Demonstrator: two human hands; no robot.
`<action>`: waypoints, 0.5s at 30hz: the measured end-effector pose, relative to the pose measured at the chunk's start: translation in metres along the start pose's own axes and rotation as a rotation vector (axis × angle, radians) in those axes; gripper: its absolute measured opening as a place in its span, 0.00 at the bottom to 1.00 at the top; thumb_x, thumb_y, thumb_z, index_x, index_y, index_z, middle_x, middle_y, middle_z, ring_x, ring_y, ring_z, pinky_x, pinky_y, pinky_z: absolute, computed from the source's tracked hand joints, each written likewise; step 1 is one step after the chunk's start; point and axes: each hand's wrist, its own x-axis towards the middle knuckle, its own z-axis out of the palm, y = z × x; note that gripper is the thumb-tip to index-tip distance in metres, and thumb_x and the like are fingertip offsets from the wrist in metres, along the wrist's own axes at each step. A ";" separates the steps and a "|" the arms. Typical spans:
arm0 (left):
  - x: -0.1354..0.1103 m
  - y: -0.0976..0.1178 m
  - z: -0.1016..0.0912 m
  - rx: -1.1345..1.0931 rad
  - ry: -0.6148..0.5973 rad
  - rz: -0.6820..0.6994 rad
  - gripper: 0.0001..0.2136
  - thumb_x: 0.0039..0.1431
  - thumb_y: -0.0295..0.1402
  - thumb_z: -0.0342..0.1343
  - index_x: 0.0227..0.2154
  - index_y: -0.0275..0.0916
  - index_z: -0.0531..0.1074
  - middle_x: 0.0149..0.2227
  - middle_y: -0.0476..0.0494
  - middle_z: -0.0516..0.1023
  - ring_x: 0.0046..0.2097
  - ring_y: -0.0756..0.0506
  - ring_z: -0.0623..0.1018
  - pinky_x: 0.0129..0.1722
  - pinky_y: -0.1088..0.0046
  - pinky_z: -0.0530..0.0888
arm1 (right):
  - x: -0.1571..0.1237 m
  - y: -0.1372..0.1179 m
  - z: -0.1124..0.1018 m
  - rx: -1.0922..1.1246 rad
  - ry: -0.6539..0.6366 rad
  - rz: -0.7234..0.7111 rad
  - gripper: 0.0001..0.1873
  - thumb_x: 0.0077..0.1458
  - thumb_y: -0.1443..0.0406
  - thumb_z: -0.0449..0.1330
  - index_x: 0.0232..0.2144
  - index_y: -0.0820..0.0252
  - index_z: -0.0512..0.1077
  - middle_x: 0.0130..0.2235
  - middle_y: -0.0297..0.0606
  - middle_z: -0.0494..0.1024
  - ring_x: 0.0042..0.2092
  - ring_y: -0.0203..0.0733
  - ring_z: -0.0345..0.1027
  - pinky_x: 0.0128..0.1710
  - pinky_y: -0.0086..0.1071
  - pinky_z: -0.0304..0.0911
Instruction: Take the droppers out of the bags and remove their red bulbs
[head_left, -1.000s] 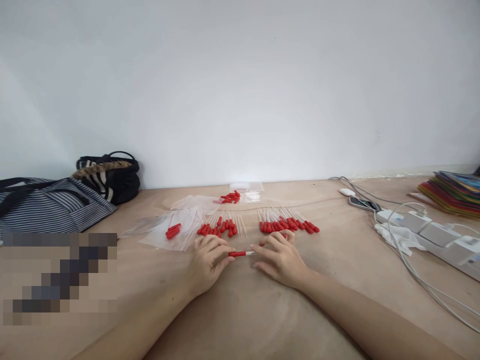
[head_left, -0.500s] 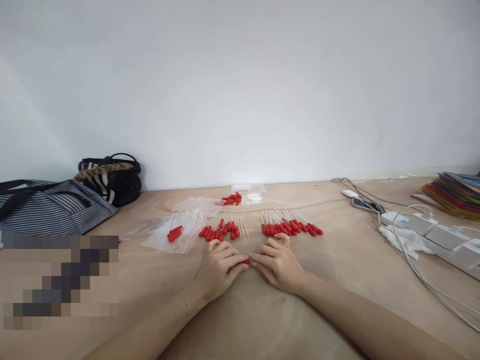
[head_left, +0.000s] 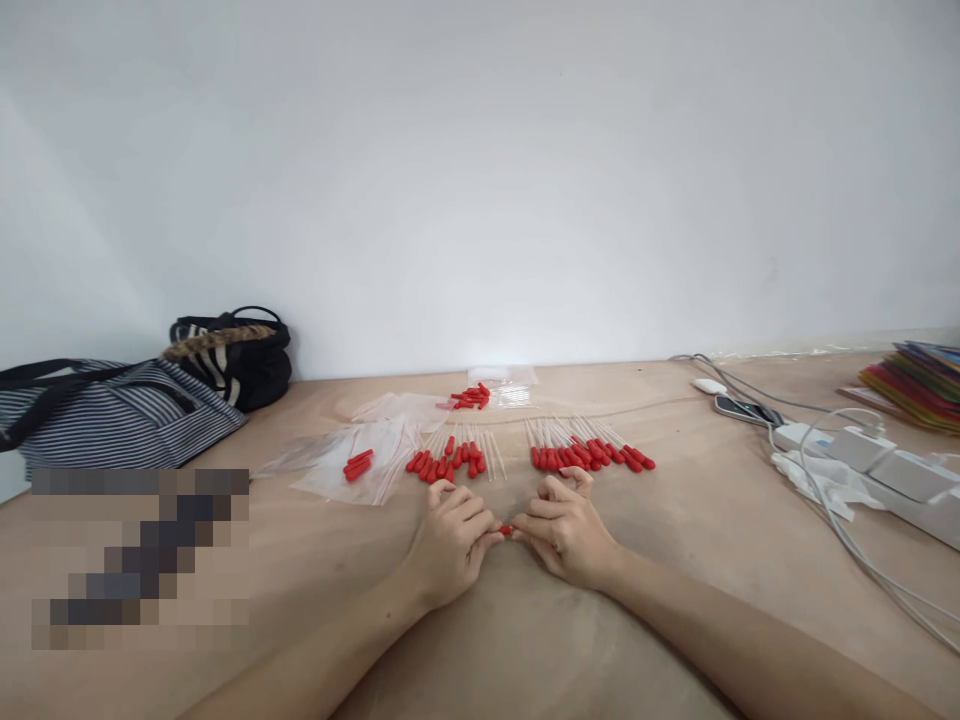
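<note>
A small red bulb [head_left: 505, 531] shows between my two hands just above the table. My left hand [head_left: 456, 540] pinches its left end with thumb and fingertips. The fingertips of my right hand [head_left: 571, 532] are pinched at its other end and hide whatever joins it there. Beyond my hands lie two fans of thin pale stems with red bulbs like droppers, a left group [head_left: 450, 462] and a right group [head_left: 589, 456]. A few bare stems [head_left: 496, 460] lie at the right edge of the left group.
Loose red bulbs [head_left: 358, 464] lie on clear plastic bags [head_left: 319, 485] at left. More red bulbs [head_left: 471, 397] and a clear packet [head_left: 514, 390] lie farther back. Bags [head_left: 135, 410] stand far left; a power strip [head_left: 892, 475], cables and a colourful stack [head_left: 915, 385] are at right.
The view has shifted slightly, so the table things sit a little further right. My fingertips have drawn slightly apart, and more of the red bulb shows between them.
</note>
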 end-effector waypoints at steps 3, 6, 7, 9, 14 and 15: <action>-0.001 -0.001 0.003 -0.001 0.021 0.004 0.09 0.56 0.29 0.49 0.21 0.39 0.67 0.22 0.50 0.71 0.31 0.47 0.68 0.41 0.63 0.57 | 0.000 -0.001 0.000 -0.021 -0.010 0.004 0.10 0.55 0.63 0.53 0.25 0.52 0.73 0.18 0.30 0.67 0.32 0.36 0.57 0.46 0.42 0.39; -0.002 0.000 0.004 -0.029 0.027 0.003 0.09 0.57 0.30 0.47 0.23 0.39 0.69 0.23 0.49 0.72 0.32 0.47 0.69 0.42 0.62 0.57 | 0.000 -0.002 0.001 -0.038 -0.014 0.002 0.10 0.55 0.63 0.53 0.26 0.52 0.73 0.19 0.30 0.67 0.32 0.36 0.57 0.46 0.42 0.40; -0.002 0.000 0.004 -0.042 0.027 0.005 0.09 0.58 0.30 0.47 0.24 0.40 0.70 0.23 0.49 0.73 0.32 0.47 0.69 0.42 0.62 0.57 | -0.001 -0.001 0.001 -0.038 -0.015 -0.001 0.10 0.55 0.63 0.53 0.26 0.52 0.73 0.19 0.30 0.67 0.32 0.36 0.57 0.46 0.42 0.40; -0.003 -0.001 0.001 -0.055 0.034 -0.008 0.10 0.58 0.30 0.47 0.25 0.40 0.71 0.24 0.48 0.74 0.32 0.47 0.70 0.42 0.62 0.57 | -0.003 0.001 -0.001 -0.035 -0.012 0.002 0.10 0.55 0.63 0.53 0.26 0.52 0.73 0.19 0.30 0.67 0.32 0.36 0.57 0.46 0.42 0.41; -0.009 -0.016 -0.013 -0.018 0.079 -0.117 0.09 0.58 0.31 0.47 0.27 0.40 0.72 0.27 0.47 0.75 0.33 0.46 0.72 0.38 0.65 0.63 | -0.010 0.010 -0.007 -0.009 0.048 0.140 0.11 0.56 0.64 0.51 0.31 0.52 0.74 0.23 0.33 0.71 0.32 0.38 0.58 0.44 0.41 0.44; -0.010 -0.020 -0.015 -0.023 0.098 -0.137 0.09 0.58 0.32 0.47 0.29 0.40 0.72 0.28 0.46 0.75 0.33 0.46 0.72 0.37 0.66 0.65 | -0.011 0.011 -0.008 0.003 0.058 0.169 0.11 0.56 0.66 0.51 0.34 0.53 0.73 0.24 0.34 0.71 0.32 0.38 0.59 0.44 0.41 0.45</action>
